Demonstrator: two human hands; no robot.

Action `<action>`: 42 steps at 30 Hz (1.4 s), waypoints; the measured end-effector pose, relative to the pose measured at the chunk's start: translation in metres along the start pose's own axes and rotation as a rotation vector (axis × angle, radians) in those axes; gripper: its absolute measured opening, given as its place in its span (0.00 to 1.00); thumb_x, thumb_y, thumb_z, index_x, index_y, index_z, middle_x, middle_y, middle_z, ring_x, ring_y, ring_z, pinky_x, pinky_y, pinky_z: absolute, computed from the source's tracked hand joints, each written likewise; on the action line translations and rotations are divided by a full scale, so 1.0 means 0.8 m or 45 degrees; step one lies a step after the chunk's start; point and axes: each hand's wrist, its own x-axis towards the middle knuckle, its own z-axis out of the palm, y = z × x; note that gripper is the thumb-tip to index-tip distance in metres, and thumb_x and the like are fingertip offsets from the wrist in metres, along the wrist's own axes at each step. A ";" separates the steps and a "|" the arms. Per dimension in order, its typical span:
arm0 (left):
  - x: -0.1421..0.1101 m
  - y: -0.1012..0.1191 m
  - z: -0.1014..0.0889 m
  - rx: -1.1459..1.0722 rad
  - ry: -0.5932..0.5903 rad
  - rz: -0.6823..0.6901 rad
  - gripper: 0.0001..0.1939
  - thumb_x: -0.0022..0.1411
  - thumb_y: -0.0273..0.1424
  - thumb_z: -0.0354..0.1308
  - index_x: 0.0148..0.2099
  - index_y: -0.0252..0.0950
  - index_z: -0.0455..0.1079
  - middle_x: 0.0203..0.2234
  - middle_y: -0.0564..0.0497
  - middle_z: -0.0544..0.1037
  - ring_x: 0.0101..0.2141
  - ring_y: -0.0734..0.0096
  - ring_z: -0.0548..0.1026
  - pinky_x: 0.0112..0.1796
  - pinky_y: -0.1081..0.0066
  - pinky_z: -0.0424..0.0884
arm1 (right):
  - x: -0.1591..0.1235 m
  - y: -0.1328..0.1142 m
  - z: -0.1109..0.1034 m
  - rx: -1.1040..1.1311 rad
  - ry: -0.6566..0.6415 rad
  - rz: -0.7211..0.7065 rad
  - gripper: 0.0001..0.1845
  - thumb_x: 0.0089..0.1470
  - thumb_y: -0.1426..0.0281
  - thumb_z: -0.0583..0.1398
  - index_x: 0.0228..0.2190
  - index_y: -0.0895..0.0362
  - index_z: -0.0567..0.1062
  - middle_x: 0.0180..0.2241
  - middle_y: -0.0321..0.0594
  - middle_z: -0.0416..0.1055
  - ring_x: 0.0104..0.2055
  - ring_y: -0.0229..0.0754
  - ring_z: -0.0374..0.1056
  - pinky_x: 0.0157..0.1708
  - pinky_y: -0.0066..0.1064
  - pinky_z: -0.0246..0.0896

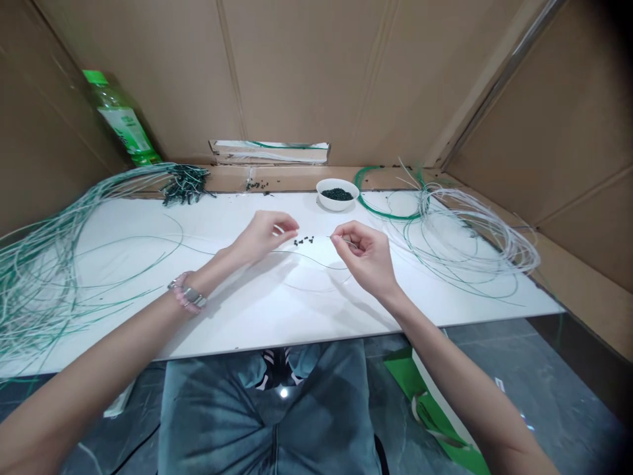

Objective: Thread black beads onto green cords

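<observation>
Two grips, your left hand (264,236) and right hand (364,256), clamp a thin dark wire (316,260) above tiny black beads (303,241) on the white worktop (148,310).

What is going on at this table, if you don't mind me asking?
A seated person holds a thin dark wire between the left hand and right hand, just above a few small black pieces on the white tabletop. A white bowl of similar pieces sits farther back, with loose green-and-white wire bundles at the left and right.
</observation>
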 end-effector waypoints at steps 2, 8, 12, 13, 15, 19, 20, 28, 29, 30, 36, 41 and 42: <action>0.004 -0.026 0.001 0.105 -0.103 0.006 0.11 0.56 0.33 0.57 0.37 0.31 0.75 0.32 0.45 0.79 0.31 0.69 0.75 0.34 0.70 0.71 | 0.002 -0.001 -0.002 0.001 -0.012 0.004 0.04 0.52 0.71 0.58 0.26 0.59 0.70 0.18 0.28 0.55 0.18 0.27 0.44 0.18 0.23 0.41; 0.015 -0.045 0.009 0.131 -0.227 0.099 0.11 0.58 0.30 0.54 0.39 0.33 0.77 0.32 0.46 0.77 0.30 0.71 0.73 0.34 0.72 0.68 | 0.007 -0.008 -0.009 -0.025 -0.047 -0.003 0.04 0.52 0.72 0.58 0.26 0.59 0.70 0.17 0.27 0.53 0.18 0.27 0.44 0.18 0.23 0.41; 0.020 -0.043 0.014 0.054 -0.234 0.139 0.08 0.57 0.28 0.56 0.32 0.34 0.77 0.29 0.48 0.76 0.28 0.73 0.71 0.33 0.73 0.66 | 0.010 -0.012 -0.010 -0.063 -0.060 -0.037 0.04 0.52 0.72 0.58 0.26 0.59 0.69 0.17 0.27 0.53 0.18 0.27 0.44 0.17 0.23 0.41; 0.020 -0.043 0.015 0.025 -0.214 0.137 0.08 0.56 0.28 0.57 0.31 0.34 0.77 0.27 0.48 0.76 0.27 0.74 0.71 0.33 0.73 0.66 | 0.012 -0.014 -0.010 -0.074 -0.065 -0.052 0.04 0.52 0.72 0.58 0.26 0.59 0.69 0.17 0.27 0.54 0.18 0.27 0.44 0.17 0.23 0.41; 0.021 -0.043 0.017 -0.046 -0.145 0.121 0.06 0.54 0.28 0.58 0.29 0.33 0.76 0.25 0.49 0.76 0.25 0.74 0.71 0.31 0.73 0.66 | 0.021 -0.020 -0.010 -0.100 -0.077 -0.098 0.04 0.52 0.72 0.58 0.27 0.59 0.69 0.17 0.28 0.54 0.18 0.27 0.45 0.18 0.23 0.42; 0.040 -0.018 -0.002 -0.250 0.201 0.075 0.10 0.55 0.34 0.59 0.31 0.31 0.75 0.27 0.47 0.77 0.27 0.73 0.73 0.29 0.74 0.69 | 0.059 -0.055 -0.010 -0.148 -0.071 -0.249 0.05 0.53 0.73 0.58 0.26 0.59 0.69 0.20 0.30 0.59 0.20 0.27 0.51 0.19 0.22 0.47; 0.048 -0.004 -0.015 -0.299 0.320 0.075 0.13 0.56 0.37 0.58 0.34 0.31 0.74 0.29 0.46 0.78 0.28 0.73 0.73 0.29 0.74 0.70 | 0.072 -0.070 -0.009 -0.156 -0.058 -0.301 0.05 0.53 0.73 0.58 0.26 0.59 0.69 0.21 0.31 0.61 0.22 0.28 0.53 0.20 0.22 0.48; 0.043 0.146 -0.129 -0.844 0.864 0.481 0.09 0.55 0.39 0.62 0.35 0.39 0.73 0.31 0.55 0.78 0.34 0.75 0.77 0.30 0.78 0.74 | 0.126 -0.184 0.029 -0.124 0.122 -0.826 0.04 0.56 0.76 0.56 0.30 0.58 0.69 0.38 0.40 0.72 0.40 0.34 0.71 0.30 0.20 0.68; 0.034 0.153 -0.134 -0.837 0.862 0.510 0.08 0.55 0.38 0.62 0.35 0.40 0.73 0.30 0.56 0.78 0.34 0.75 0.77 0.30 0.78 0.74 | 0.125 -0.188 0.036 -0.084 0.125 -0.851 0.03 0.56 0.76 0.56 0.30 0.58 0.68 0.39 0.40 0.72 0.40 0.34 0.71 0.34 0.22 0.70; 0.026 0.156 -0.138 -0.829 0.854 0.531 0.08 0.55 0.38 0.62 0.34 0.40 0.73 0.30 0.56 0.79 0.33 0.74 0.78 0.29 0.78 0.74 | 0.123 -0.189 0.043 -0.045 0.132 -0.858 0.04 0.56 0.76 0.56 0.30 0.57 0.68 0.39 0.39 0.72 0.40 0.34 0.72 0.36 0.23 0.71; 0.007 0.146 -0.148 -0.761 0.728 0.590 0.09 0.53 0.40 0.64 0.34 0.41 0.74 0.27 0.56 0.79 0.26 0.76 0.77 0.27 0.76 0.76 | 0.109 -0.174 0.071 0.059 0.277 -0.943 0.06 0.55 0.78 0.57 0.33 0.55 0.70 0.38 0.36 0.74 0.38 0.34 0.73 0.36 0.24 0.74; 0.012 0.142 -0.149 -0.842 0.680 0.579 0.09 0.52 0.39 0.65 0.32 0.41 0.74 0.25 0.56 0.78 0.24 0.77 0.76 0.28 0.77 0.77 | 0.109 -0.166 0.071 -0.002 0.291 -1.001 0.10 0.51 0.82 0.59 0.34 0.56 0.70 0.39 0.36 0.74 0.41 0.35 0.72 0.36 0.22 0.75; 0.013 0.141 -0.148 -0.853 0.675 0.562 0.09 0.52 0.40 0.65 0.31 0.41 0.74 0.25 0.56 0.78 0.24 0.77 0.76 0.28 0.77 0.77 | 0.110 -0.165 0.071 -0.015 0.299 -1.013 0.11 0.50 0.83 0.59 0.34 0.57 0.70 0.39 0.36 0.74 0.41 0.35 0.72 0.35 0.21 0.74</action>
